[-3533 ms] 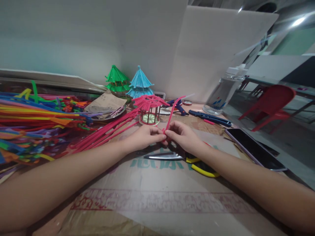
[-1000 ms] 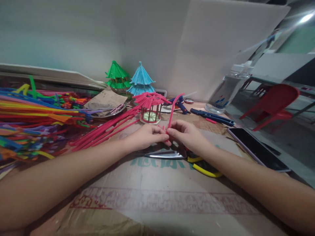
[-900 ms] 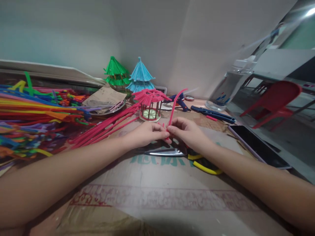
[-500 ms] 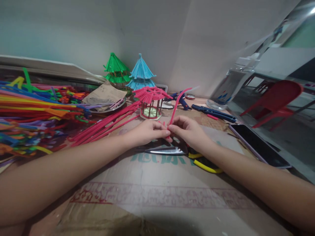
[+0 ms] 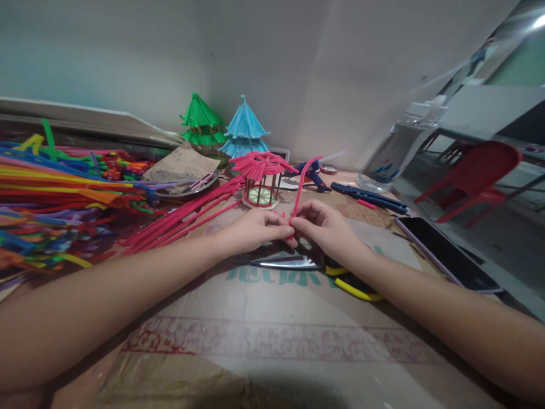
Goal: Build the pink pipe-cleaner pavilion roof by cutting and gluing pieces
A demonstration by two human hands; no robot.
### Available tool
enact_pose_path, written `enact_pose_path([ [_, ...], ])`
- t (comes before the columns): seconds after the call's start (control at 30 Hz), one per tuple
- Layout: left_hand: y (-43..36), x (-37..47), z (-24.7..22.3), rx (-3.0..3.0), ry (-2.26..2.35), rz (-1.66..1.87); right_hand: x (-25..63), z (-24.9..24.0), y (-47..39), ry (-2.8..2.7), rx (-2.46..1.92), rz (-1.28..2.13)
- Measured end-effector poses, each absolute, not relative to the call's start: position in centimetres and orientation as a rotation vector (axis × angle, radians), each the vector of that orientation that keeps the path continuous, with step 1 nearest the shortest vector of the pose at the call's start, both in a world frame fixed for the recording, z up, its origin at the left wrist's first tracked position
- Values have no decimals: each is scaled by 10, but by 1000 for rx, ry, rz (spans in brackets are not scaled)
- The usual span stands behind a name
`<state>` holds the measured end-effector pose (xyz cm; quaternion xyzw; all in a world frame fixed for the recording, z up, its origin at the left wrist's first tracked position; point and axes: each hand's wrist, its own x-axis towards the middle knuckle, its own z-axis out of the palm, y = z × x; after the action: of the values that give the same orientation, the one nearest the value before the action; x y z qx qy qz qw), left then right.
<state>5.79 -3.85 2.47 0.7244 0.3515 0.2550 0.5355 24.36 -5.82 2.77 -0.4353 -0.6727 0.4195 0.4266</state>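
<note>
Left hand: the left hand (image 5: pixel 264 230) has its fingers closed in a pinch on the lower end of the pink strip (image 5: pixel 300 184).
Right hand: the right hand (image 5: pixel 323 227) meets it, thumb and index finger pinched shut on the same strip, just above.
Pink strip: between both hands over the desk (image 5: pixel 221 307), its long end rising and curving right at the tip.
Pink-roofed pavilion: the small pavilion (image 5: pixel 260 170) stands upright just beyond the left hand.
Scissors: the scissors (image 5: pixel 293 262) lie near side of the hands, yellow-edged handles partly under the right forearm.
Pink bundle: loose pink strips (image 5: pixel 183 218) lie left of the pavilion.
Far side: a green tower (image 5: pixel 202 122) and a blue tower (image 5: pixel 243 130), with a glue gun (image 5: pixel 313 177) to their right.
Right side: a dark blue cutter (image 5: pixel 368 196), a phone (image 5: pixel 447 253) and a clear bottle (image 5: pixel 389 150).
Left side: heaped multicoloured strips (image 5: pixel 72 190).
</note>
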Motion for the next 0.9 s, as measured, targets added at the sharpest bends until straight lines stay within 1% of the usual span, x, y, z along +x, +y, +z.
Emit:
enact_pose_path([
  [0.17,-40,58,26,1728,862,589,242,31,-63,-1645,-1133,1105],
  [0.73,-39,58,24,1725,854,591,242,31,-62,-1678,-1140,1100],
  [0.83,-41,58,25,1736,852,610,249,38,-58,-1767,-1106,1042],
  [0.9,-42,58,26,1742,861,619,259,48,-58,-1928,-1129,964],
])
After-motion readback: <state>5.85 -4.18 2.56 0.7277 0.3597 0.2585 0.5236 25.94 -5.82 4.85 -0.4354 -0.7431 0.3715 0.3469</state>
